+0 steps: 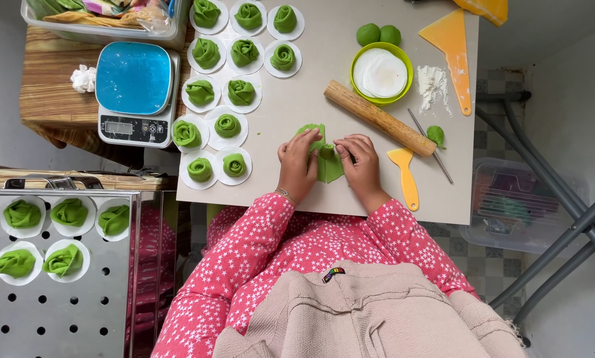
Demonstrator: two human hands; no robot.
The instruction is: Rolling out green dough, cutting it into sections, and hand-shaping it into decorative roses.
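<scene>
Both hands work one piece of green dough (326, 161) at the middle of the tabletop (311, 93). The left hand (297, 162) and the right hand (360, 162) have their fingers narrowed onto the dough, pinching its folds. A rolling pin (379, 117) lies just beyond. The green bowl (381, 73) holds white paper rounds, with two dough balls (379, 34) beside it. The steel tray (59, 292) at left holds shaped green rolls on paper
</scene>
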